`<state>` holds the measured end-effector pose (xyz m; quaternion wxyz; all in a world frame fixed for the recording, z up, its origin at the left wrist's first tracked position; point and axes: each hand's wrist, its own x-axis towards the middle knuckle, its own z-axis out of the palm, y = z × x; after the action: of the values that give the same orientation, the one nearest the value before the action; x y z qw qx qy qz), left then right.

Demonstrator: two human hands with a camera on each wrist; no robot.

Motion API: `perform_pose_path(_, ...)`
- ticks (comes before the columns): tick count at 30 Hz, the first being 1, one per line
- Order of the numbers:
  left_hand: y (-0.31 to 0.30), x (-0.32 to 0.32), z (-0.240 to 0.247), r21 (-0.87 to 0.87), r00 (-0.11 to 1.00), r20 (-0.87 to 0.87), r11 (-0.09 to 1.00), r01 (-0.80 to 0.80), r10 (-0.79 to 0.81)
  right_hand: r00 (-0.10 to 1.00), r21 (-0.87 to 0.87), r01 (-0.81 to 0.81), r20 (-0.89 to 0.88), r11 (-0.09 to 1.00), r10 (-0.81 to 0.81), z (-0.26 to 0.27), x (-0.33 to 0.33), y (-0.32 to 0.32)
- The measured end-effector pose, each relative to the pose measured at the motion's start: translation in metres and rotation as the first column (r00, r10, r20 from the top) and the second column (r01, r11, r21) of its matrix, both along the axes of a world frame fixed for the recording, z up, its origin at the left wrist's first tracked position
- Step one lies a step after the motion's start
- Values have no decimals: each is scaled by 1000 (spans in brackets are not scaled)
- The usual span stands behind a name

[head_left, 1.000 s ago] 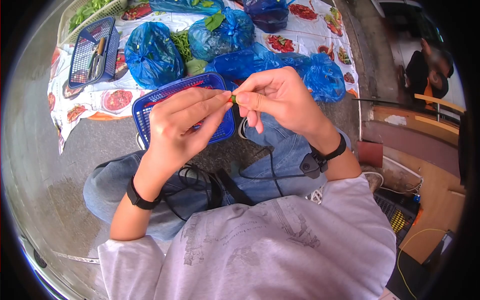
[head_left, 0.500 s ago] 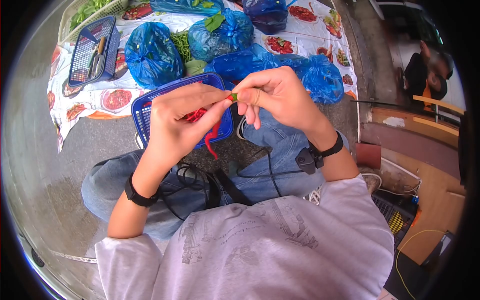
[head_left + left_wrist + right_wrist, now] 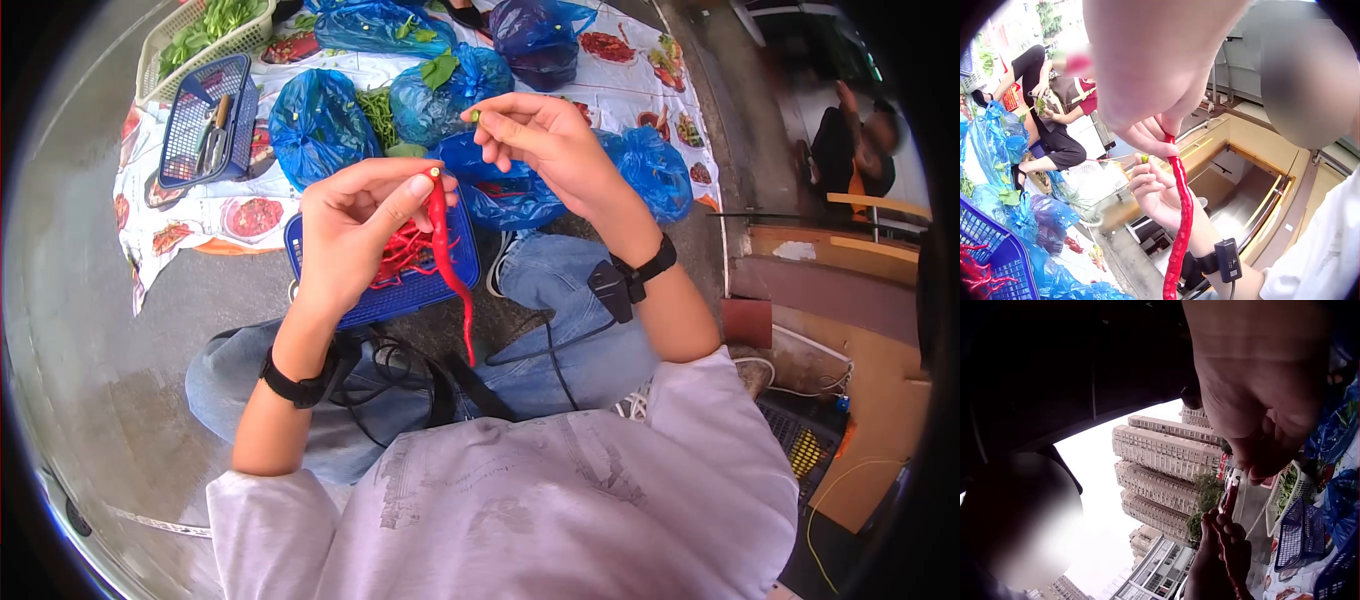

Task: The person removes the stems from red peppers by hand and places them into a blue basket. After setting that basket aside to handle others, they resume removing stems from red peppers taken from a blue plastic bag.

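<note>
The left hand [image 3: 342,225] is pinching a long, shiny red chilli [image 3: 444,250], dangling across the near right corner of a blue plastic mesh basket [image 3: 410,296]; the right hand [image 3: 548,145] is pinching a small green stem [image 3: 475,116].

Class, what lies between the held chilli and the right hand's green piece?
Nothing: the head view shows a bare gap between the red chilli and the green piece.

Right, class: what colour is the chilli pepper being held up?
Bright red; the chilli pepper shows best in the left wrist view.
</note>
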<state>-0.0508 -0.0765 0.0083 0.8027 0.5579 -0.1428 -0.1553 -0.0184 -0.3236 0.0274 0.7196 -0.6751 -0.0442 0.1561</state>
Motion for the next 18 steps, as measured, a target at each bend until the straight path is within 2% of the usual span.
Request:
perform_pose_path(2, -2, 2, -2, -33, 998, -42, 998, -55, 54, 997, 28, 46, -67, 999, -45, -21, 32, 13)
perform_pose_path(4, -3, 4, -9, -46, 996, -59, 996, -76, 73, 991, -221, 59, 128, 974, -31, -50, 65, 25)
perform_pose_path(6, -2, 8, -11, -79, 981, -75, 979, -187, 182, 965, -533, 240, 223, 812, -139, -64, 69, 42)
perform_pose_path(7, 0, 12, -11, -80, 967, -92, 966, -245, 237, 992, -333, 73, 118, 940, -36, -46, 57, 50)
perform_pose_path(8, 3, 15, -13, -80, 963, -98, 962, -260, 252, 996, -140, -88, -40, 986, 84, -28, 35, 55)
perform_pose_path(10, 9, 22, -16, -105, 913, -169, 914, -392, 372, 943, 157, -266, -163, 951, 290, -23, -3, 63)
perform_pose_path(11, 12, 23, -15, -131, 902, -177, 899, -418, 393, 912, 116, -364, -154, 924, 379, -22, -16, 65)
perform_pose_path(12, 19, 26, -16, -74, 912, -161, 917, -392, 377, 873, 79, -458, -149, 885, 465, -21, -25, 67)
perform_pose_path(13, 22, 27, -15, -74, 861, -148, 863, -500, 487, 887, 50, -404, -225, 913, 404, -22, -30, 71)
perform_pose_path(14, 24, 29, -15, -73, 800, -130, 798, -598, 586, 880, 64, -408, -239, 911, 411, -29, -32, 76)
perform_pose_path(15, 35, 36, -17, -66, 707, -164, 707, -704, 688, 915, -244, -404, -111, 882, 388, -38, -28, 81)
perform_pose_path(16, 51, 44, -19, -58, 602, -193, 603, -796, 775, 917, -529, -323, 30, 785, 398, -48, -22, 87)
perform_pose_path(18, 82, 52, -11, -119, 552, -196, 539, -834, 810, 912, -535, -334, 27, 776, 410, -83, -10, 98)
